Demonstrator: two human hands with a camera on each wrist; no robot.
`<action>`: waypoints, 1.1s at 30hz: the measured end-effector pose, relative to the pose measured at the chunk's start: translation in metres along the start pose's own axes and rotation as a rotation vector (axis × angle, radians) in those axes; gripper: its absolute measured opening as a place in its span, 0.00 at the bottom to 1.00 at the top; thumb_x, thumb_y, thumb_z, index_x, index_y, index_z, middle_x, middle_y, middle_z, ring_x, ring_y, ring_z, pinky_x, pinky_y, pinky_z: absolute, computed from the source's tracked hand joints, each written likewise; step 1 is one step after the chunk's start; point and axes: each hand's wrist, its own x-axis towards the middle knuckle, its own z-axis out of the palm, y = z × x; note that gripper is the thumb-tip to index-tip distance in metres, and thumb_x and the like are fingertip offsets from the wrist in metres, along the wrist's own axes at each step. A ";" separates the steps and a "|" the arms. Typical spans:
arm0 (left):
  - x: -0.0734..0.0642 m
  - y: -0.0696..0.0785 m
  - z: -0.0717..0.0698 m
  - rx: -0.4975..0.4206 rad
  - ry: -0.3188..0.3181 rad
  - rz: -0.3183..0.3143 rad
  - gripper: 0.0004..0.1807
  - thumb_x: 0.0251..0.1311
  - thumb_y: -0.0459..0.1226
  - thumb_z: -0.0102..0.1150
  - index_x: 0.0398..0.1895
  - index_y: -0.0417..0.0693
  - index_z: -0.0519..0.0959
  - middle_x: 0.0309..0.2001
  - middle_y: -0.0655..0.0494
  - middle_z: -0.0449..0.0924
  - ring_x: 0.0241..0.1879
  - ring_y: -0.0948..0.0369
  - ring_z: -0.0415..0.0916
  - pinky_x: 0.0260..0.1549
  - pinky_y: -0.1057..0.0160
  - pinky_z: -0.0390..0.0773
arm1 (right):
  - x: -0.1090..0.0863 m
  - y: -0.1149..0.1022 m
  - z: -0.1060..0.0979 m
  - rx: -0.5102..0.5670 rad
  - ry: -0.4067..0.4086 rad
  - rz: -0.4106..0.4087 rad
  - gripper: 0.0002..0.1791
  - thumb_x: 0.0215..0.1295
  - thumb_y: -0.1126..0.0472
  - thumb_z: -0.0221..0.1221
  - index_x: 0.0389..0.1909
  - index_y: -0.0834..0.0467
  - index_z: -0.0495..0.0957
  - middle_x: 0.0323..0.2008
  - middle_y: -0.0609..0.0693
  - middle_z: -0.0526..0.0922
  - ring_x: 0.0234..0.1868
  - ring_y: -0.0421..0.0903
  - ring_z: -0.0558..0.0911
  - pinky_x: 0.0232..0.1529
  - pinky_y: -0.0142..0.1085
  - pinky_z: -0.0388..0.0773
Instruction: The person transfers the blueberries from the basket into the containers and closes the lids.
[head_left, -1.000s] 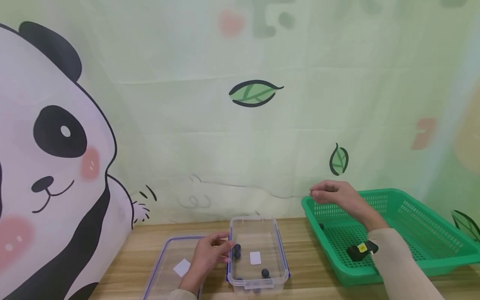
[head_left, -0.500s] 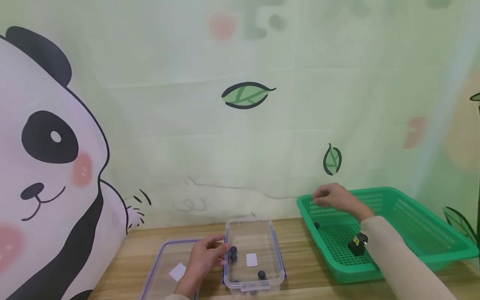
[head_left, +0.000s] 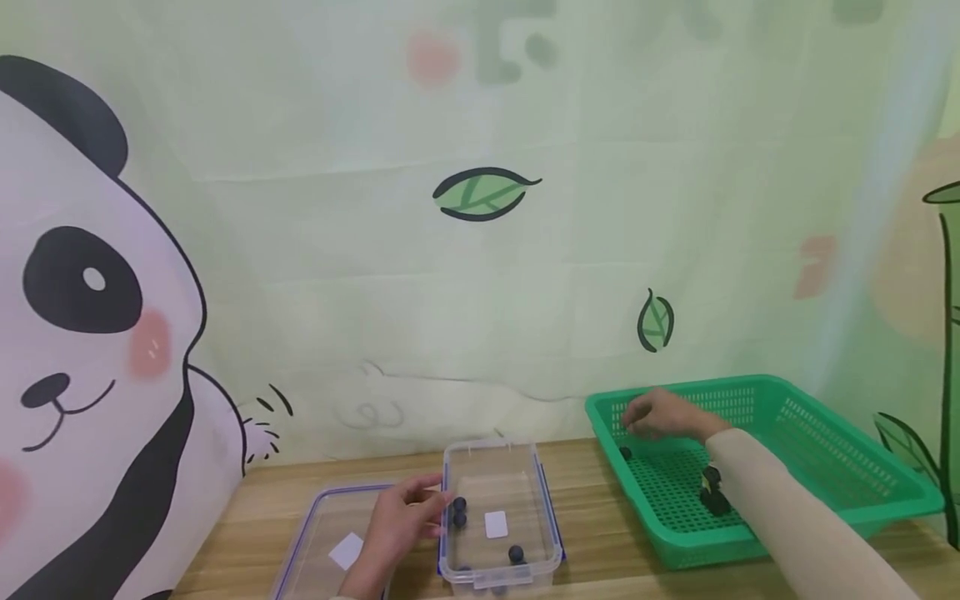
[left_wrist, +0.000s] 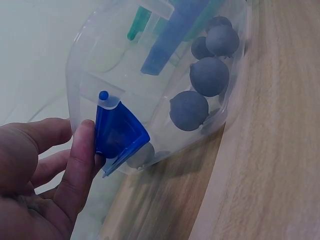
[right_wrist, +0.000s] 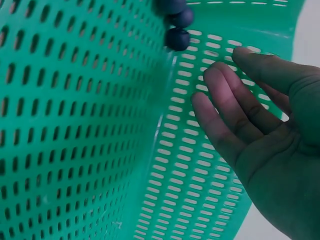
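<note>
A clear plastic food container (head_left: pixel 502 492) with several dark blueberries (head_left: pixel 516 553) inside stands on the table. My left hand (head_left: pixel 401 521) holds its left side; in the left wrist view the thumb lies against a blue latch (left_wrist: pixel 120 132), with other fingers behind. My right hand (head_left: pixel 663 414) is inside the green plastic basket (head_left: pixel 675 542), near its far left corner. In the right wrist view its fingers (right_wrist: pixel 220 127) are gently bent, apart, with nothing between them. Several blueberries (right_wrist: pixel 178 39) lie in the basket's corner, just beyond the fingertips and apart from them.
A clear lid (head_left: pixel 315 517) with a blue seal and a white label lies left of the container, partly under my left forearm. The basket has raised, slotted walls. Behind the table hangs a green cloth (head_left: pixel 375 275) printed with a panda.
My right hand has come down from above the basket's left rim into the basket, toward the blueberries in the corner. The left hand stays at the container. The head view has shifted slightly right.
</note>
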 end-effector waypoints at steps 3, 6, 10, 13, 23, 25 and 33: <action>-0.001 0.000 -0.001 -0.003 0.003 -0.010 0.25 0.67 0.32 0.71 0.63 0.27 0.78 0.42 0.43 0.85 0.27 0.57 0.84 0.29 0.60 0.92 | 0.002 0.001 0.004 -0.014 -0.014 0.005 0.11 0.70 0.70 0.63 0.50 0.68 0.86 0.46 0.58 0.88 0.46 0.53 0.87 0.45 0.48 0.91; -0.001 0.000 -0.003 0.006 0.011 -0.024 0.25 0.68 0.31 0.71 0.64 0.27 0.78 0.43 0.43 0.85 0.27 0.57 0.84 0.30 0.60 0.92 | 0.005 0.001 0.008 -0.021 -0.041 0.004 0.12 0.69 0.72 0.63 0.51 0.68 0.86 0.46 0.58 0.88 0.45 0.53 0.87 0.45 0.47 0.91; 0.000 0.000 -0.003 0.012 0.016 -0.028 0.25 0.68 0.32 0.71 0.64 0.28 0.78 0.43 0.43 0.85 0.28 0.57 0.84 0.30 0.59 0.92 | 0.007 0.004 0.013 -0.040 -0.078 0.022 0.12 0.68 0.73 0.64 0.50 0.67 0.87 0.45 0.57 0.88 0.42 0.51 0.87 0.43 0.46 0.91; 0.000 0.000 -0.002 0.007 0.017 -0.026 0.25 0.68 0.32 0.71 0.64 0.28 0.79 0.43 0.44 0.85 0.28 0.56 0.84 0.30 0.59 0.92 | 0.007 0.007 0.014 -0.061 -0.089 0.042 0.12 0.66 0.73 0.65 0.50 0.66 0.87 0.45 0.56 0.87 0.42 0.51 0.87 0.43 0.46 0.91; 0.000 0.001 0.002 -0.007 0.011 -0.003 0.24 0.67 0.30 0.71 0.62 0.27 0.79 0.40 0.44 0.85 0.27 0.57 0.85 0.29 0.60 0.92 | 0.007 0.010 0.017 -0.157 -0.087 0.030 0.05 0.65 0.71 0.69 0.39 0.61 0.89 0.35 0.49 0.87 0.35 0.45 0.85 0.39 0.41 0.90; 0.001 0.001 0.002 -0.003 0.012 -0.001 0.24 0.66 0.30 0.71 0.62 0.26 0.79 0.40 0.45 0.85 0.27 0.57 0.85 0.29 0.59 0.92 | 0.008 0.010 0.018 -0.176 -0.082 0.027 0.04 0.64 0.70 0.70 0.38 0.61 0.89 0.34 0.48 0.86 0.34 0.44 0.84 0.37 0.39 0.89; 0.001 0.001 0.002 0.016 0.020 -0.009 0.24 0.67 0.30 0.71 0.63 0.27 0.79 0.41 0.44 0.85 0.27 0.57 0.84 0.29 0.58 0.92 | 0.008 0.011 0.018 -0.180 -0.091 0.018 0.04 0.63 0.71 0.70 0.38 0.62 0.89 0.34 0.50 0.87 0.35 0.45 0.85 0.38 0.40 0.90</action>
